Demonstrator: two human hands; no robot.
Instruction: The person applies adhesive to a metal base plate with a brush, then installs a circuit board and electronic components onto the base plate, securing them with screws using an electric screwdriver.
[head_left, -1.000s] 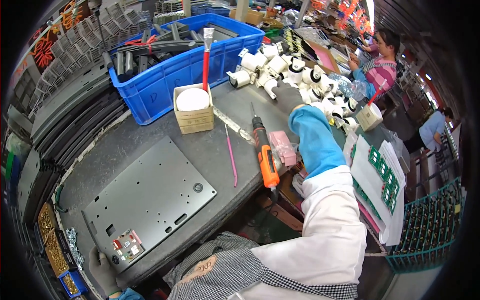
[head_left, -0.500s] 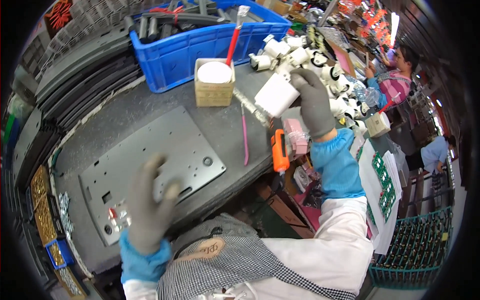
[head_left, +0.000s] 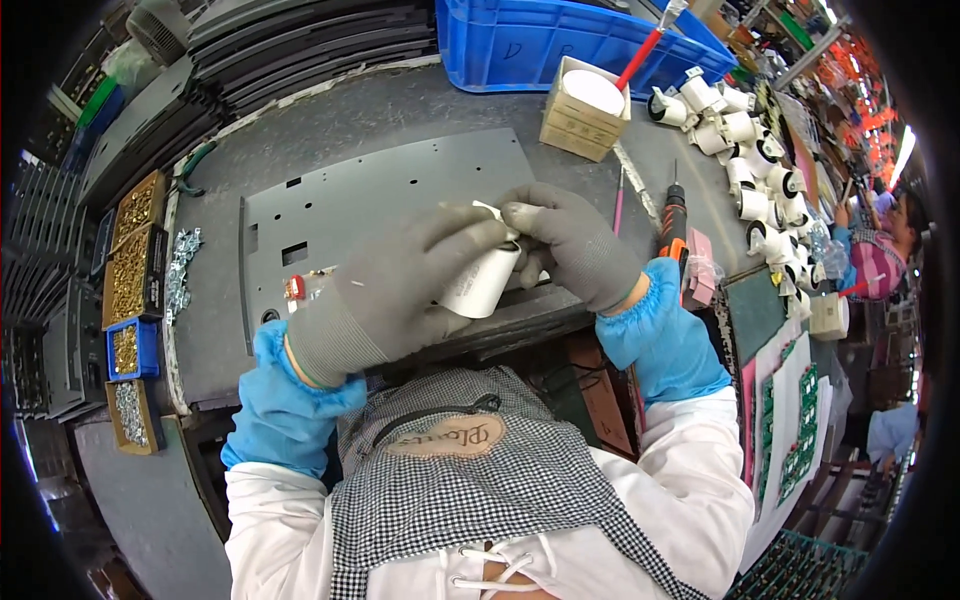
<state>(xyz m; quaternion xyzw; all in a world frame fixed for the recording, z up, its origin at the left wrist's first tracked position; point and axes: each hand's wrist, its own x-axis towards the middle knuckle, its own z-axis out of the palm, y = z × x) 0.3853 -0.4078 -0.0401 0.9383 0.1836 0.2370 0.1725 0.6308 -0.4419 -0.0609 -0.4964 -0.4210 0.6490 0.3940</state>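
Observation:
A white cylindrical caster (head_left: 482, 285) is held in front of me, above the near edge of a dark grey metal panel (head_left: 370, 195). My left hand (head_left: 400, 285), in a grey glove, wraps round its side. My gloved right hand (head_left: 580, 245) is closed at its upper end, thumb and fingers pinched there; what the fingertips touch is partly hidden. The panel lies flat on the bench with several holes in it. A small red piece (head_left: 294, 287) rests on it beside my left wrist.
At the right lie many similar casters (head_left: 755, 170), an orange-and-black power screwdriver (head_left: 673, 225) and a pink block (head_left: 703, 268). A carton (head_left: 580, 140) and a blue bin (head_left: 520, 50) stand at the back. Trays of brass screws (head_left: 130, 265) line the left edge.
My right hand has brought the caster from beside the pile to in front of me. The left hand has come over and closed round it. The view has shifted.

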